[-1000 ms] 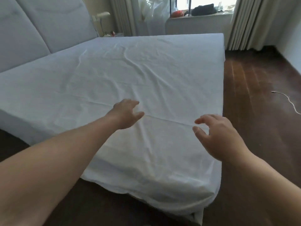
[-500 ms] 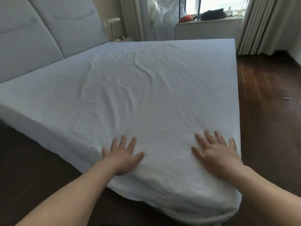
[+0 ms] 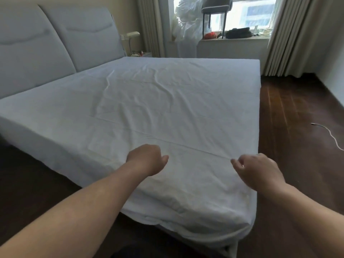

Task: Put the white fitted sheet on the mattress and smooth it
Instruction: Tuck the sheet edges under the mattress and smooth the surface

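White sheet [image 3: 167, 101] is covering the mattress; left hand [image 3: 147, 159] and right hand [image 3: 258, 170] are hovering over it, loosely curled, gripping nothing, apparently mid-smoothing.

both arms reach forward, left hand [image 3: 147, 158] and right hand [image 3: 257, 169] with fingers loosely curled, palms down.

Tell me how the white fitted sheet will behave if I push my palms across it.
The fitted sheet looks thin and floppy: creases run across its middle, so it will likely bunch ahead of a push. It wraps over the near corner, so it probably won't slide off. It looks light.
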